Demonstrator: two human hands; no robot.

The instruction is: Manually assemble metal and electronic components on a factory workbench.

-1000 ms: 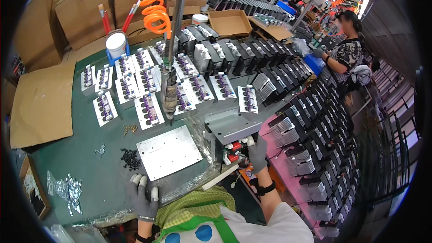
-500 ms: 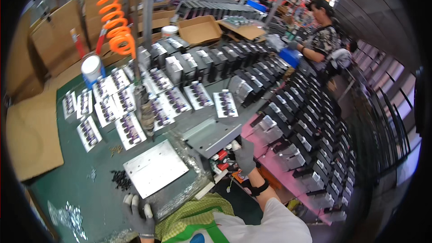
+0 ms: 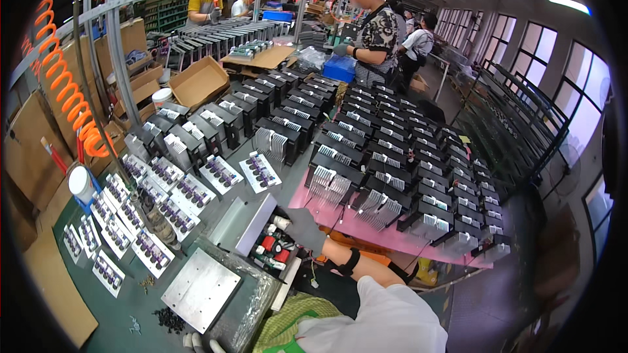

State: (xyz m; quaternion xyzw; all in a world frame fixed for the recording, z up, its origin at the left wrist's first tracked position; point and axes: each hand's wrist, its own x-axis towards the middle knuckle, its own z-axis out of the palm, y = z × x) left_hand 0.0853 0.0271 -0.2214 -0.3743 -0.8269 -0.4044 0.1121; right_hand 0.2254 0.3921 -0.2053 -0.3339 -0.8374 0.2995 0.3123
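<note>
My right hand, in a grey glove with pale fingertips, reaches in from the right with its fingers curled beside the end of a grey folded sheet-metal housing. What lies in those fingers is hidden. Red, black and white small parts sit just below the housing and the hand. At the lower edge only the fingertips of my gloved left hand show, spread apart near a flat silver metal plate. The plate lies on a board wrapped in clear film.
Rows of black units with silver fins fill the right, partly on pink sheeting. White boards with purple parts lie left. Black screws rest beside the plate. An orange coiled hose hangs left. A co-worker stands beyond.
The view has swung right and up, so the bench appears lower and further left. My left hand has mostly dropped out of the picture. My right hand stays by the housing's end.
</note>
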